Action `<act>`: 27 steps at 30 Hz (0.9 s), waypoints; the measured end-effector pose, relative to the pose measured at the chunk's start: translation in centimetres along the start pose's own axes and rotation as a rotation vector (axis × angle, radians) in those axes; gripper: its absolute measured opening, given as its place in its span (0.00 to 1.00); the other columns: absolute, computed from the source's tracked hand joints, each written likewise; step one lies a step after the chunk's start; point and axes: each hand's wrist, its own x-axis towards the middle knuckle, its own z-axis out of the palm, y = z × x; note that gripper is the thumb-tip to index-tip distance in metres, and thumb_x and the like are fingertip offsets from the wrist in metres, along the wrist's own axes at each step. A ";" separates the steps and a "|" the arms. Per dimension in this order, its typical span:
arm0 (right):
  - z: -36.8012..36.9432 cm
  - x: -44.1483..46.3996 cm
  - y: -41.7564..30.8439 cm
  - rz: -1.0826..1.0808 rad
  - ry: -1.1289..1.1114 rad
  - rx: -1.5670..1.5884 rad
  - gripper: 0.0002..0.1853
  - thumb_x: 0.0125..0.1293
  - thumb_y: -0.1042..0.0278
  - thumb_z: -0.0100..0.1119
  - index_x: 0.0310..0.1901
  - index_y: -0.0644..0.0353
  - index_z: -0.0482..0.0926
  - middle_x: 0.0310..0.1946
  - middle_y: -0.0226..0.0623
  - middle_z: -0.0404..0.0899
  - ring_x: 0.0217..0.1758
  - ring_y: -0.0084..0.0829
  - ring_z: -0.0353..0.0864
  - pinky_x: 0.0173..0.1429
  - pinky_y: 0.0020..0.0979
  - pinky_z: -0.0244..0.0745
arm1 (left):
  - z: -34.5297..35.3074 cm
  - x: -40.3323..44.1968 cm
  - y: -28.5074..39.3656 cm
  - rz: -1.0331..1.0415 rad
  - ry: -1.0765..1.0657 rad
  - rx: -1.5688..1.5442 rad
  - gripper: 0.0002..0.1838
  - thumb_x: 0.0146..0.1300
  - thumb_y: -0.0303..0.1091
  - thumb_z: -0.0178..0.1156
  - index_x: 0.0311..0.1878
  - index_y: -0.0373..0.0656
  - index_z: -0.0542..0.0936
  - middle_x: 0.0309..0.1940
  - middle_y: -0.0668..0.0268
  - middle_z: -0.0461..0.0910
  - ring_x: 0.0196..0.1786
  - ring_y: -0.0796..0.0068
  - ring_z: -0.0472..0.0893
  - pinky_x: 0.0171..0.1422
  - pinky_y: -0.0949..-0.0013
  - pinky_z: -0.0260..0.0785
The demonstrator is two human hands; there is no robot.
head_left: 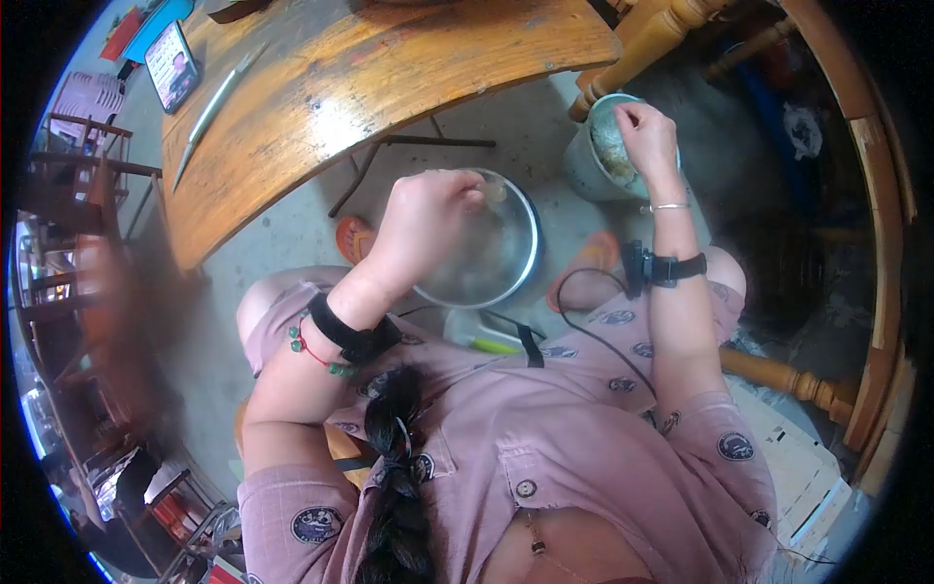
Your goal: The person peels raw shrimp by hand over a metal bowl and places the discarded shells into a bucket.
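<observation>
My left hand (433,216) is closed in a pinch above a round metal basin (534,255) on the floor between my feet. A small pale, translucent piece (496,193) shows at its fingertips, blurred, so its kind is unclear. Over to the right, my right hand (646,144) hangs over the opening of a pale green bucket (584,167), fingers curled together. Whatever those fingers may hold is hidden. Inside the bucket lies wet-looking, pale brownish matter (611,156). The inside of the basin looks cloudy and blurred.
A wooden table (409,68) stands ahead, bearing a phone (172,68) and a long, thin pale tool (216,105). Turned wooden chair parts (671,34) stand beyond the bucket. A black cable (623,360) runs from my right wrist across my lap.
</observation>
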 end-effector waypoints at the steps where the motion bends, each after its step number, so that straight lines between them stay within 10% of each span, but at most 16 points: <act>1: -0.4 -0.4 -1.4 -0.002 0.001 -0.001 0.11 0.62 0.63 0.64 0.43 0.57 0.87 0.36 0.36 0.86 0.38 0.34 0.84 0.46 0.35 0.76 | 0.1 0.0 -0.1 0.028 0.016 0.021 0.08 0.59 0.22 0.62 0.42 0.37 0.83 0.30 0.55 0.84 0.34 0.63 0.85 0.40 0.65 0.76; 4: -1.9 -2.2 -6.7 -0.103 -0.425 0.628 0.15 0.62 0.63 0.67 0.49 0.58 0.83 0.35 0.33 0.84 0.31 0.19 0.76 0.37 0.23 0.73 | 0.1 0.1 -0.2 0.066 0.033 0.062 0.09 0.57 0.23 0.63 0.42 0.39 0.83 0.30 0.55 0.84 0.35 0.58 0.85 0.40 0.63 0.76; 10: -2.5 -4.8 -12.7 -0.420 -0.579 0.682 0.14 0.60 0.67 0.67 0.46 0.61 0.82 0.34 0.36 0.81 0.32 0.24 0.79 0.37 0.25 0.76 | 0.5 0.1 -0.5 0.143 0.040 0.123 0.10 0.54 0.22 0.64 0.41 0.40 0.83 0.30 0.57 0.83 0.35 0.55 0.82 0.40 0.60 0.74; 27: -0.8 -5.7 -12.8 0.093 -0.573 1.055 0.04 0.55 0.78 0.63 0.33 0.65 0.81 0.25 0.22 0.78 0.28 0.11 0.73 0.35 0.17 0.72 | 0.0 0.2 0.9 0.298 0.053 0.127 0.11 0.52 0.19 0.63 0.40 0.38 0.82 0.27 0.57 0.80 0.33 0.58 0.81 0.37 0.64 0.73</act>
